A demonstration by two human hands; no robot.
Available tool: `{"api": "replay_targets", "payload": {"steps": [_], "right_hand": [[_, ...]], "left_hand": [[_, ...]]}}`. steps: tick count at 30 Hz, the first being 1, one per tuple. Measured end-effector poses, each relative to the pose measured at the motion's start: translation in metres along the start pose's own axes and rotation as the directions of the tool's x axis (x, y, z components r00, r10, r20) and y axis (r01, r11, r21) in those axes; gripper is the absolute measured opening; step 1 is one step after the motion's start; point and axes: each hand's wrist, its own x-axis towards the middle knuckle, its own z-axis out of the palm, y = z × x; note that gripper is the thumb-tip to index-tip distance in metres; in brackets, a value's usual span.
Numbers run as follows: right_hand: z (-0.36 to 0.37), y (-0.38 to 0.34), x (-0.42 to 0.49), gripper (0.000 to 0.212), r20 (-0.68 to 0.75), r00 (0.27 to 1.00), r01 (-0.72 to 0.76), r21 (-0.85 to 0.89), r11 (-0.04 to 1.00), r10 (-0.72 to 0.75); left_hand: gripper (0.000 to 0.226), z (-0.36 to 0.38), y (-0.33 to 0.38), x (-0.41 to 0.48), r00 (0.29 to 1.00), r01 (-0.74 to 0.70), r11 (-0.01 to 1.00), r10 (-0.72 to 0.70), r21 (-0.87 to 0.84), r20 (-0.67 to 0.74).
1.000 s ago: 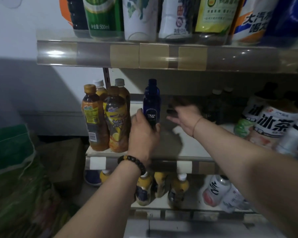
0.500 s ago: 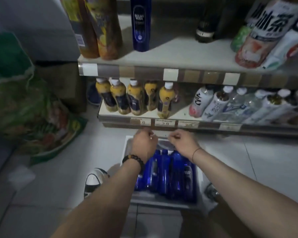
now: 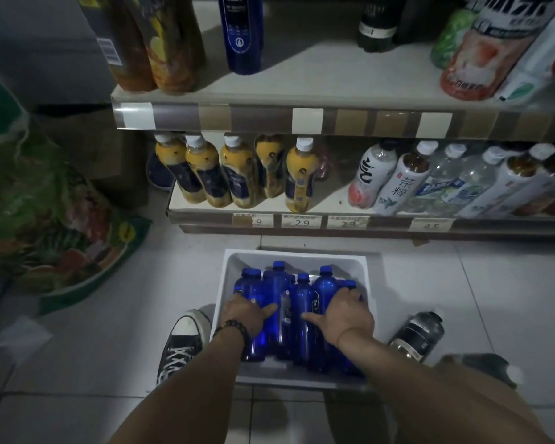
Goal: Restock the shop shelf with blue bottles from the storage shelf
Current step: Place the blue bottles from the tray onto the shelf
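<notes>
Left hand [image 3: 247, 315] down in the white bin [image 3: 295, 259] on the floor, fingers curled over leftmost blue bottle [image 3: 250, 288], thumb splayed. Right hand [image 3: 343, 312] wraps rightmost blue bottle [image 3: 348, 285] likewise. One soda bottle [image 3: 242, 33] upright on the shelf [image 3: 302, 88] above.

- Both your arms reach forward and down, forearms bare.
- Your left hand [image 3: 245, 315] curls its fingers over the leftmost blue bottle [image 3: 249, 285], thumb spread inward.
- Your right hand [image 3: 343, 310] curls over the rightmost blue bottle [image 3: 349, 285], thumb likewise inward.
</notes>
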Motion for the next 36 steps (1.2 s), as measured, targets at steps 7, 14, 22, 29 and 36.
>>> {"api": "replay_targets", "payload": {"steps": [7, 14, 22, 29, 36], "right_hand": [[-0.011, -0.001, 0.01, 0.052, 0.141, 0.989, -0.089, 0.314, 0.945, 0.046], [-0.046, -0.001, -0.017, 0.025, 0.042, 0.984, 0.093, 0.706, 0.702, -0.173], [-0.257, -0.058, -0.054, 0.055, -0.43, 0.818, 0.545, 0.792, 0.274, -0.382], [-0.393, -0.133, -0.024, 0.052, -0.669, 0.675, 0.737, 0.633, 0.238, -0.31], [-0.404, -0.185, 0.055, 0.036, -0.631, 0.723, 0.681, 0.583, 0.444, -0.281]], "left_hand": [[0.069, -0.018, -0.02, 0.013, 0.99, -0.039, 0.958, 0.076, -0.284, 0.12], [0.04, -0.125, 0.064, -0.081, 0.898, -0.42, 0.835, 0.439, -0.355, -0.031], [0.052, -0.274, 0.159, -0.146, 0.585, -0.808, 0.494, 0.607, -0.322, -0.538], [0.046, -0.331, 0.202, -0.129, 0.461, -0.87, 0.424, 0.516, -0.252, -0.722], [0.052, -0.343, 0.212, -0.085, 0.41, -0.857, 0.493, 0.471, -0.152, -0.781]]}}
